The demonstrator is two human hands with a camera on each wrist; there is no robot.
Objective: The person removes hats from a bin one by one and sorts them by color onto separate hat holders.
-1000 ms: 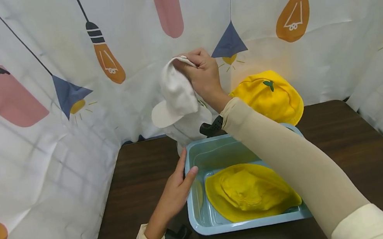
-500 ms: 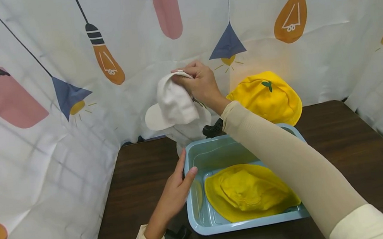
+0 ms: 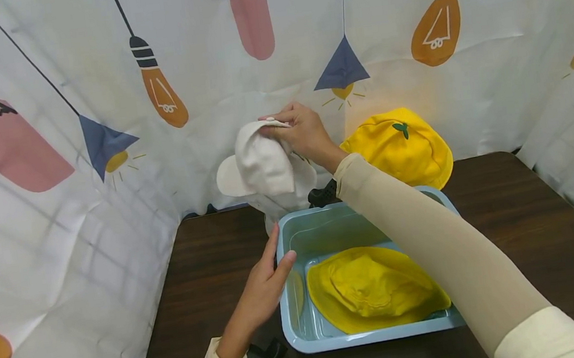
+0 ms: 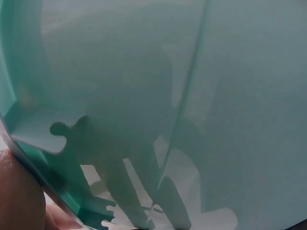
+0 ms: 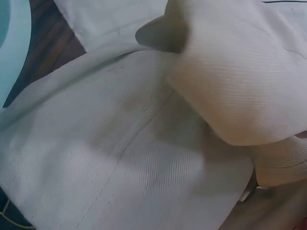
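Note:
My right hand (image 3: 303, 133) pinches a white cap (image 3: 264, 164) by the top of its crown, with thumb and fingers. The cap hangs with its brim to the left. Directly behind and below it, a second white cap (image 3: 309, 181) is partly hidden. Pale ribbed cap fabric (image 5: 120, 143) fills much of the right wrist view. My left hand (image 3: 262, 289) rests at the left rim of a light blue tub (image 3: 296, 341), its fingers straight along the outside and its thumb over the rim. A yellow bucket hat (image 3: 374, 289) lies inside the tub.
At the back right, a yellow hat (image 3: 399, 149) with a green sprout mark stands upright behind the tub. A lamp-patterned white curtain (image 3: 191, 66) closes off the back and sides of the dark wooden table (image 3: 207, 269). My right forearm (image 3: 418, 229) crosses over the tub.
My right hand has come down and slightly left with the white cap, bringing it lower in front of the other white cap. My left hand and the tub have stayed in place.

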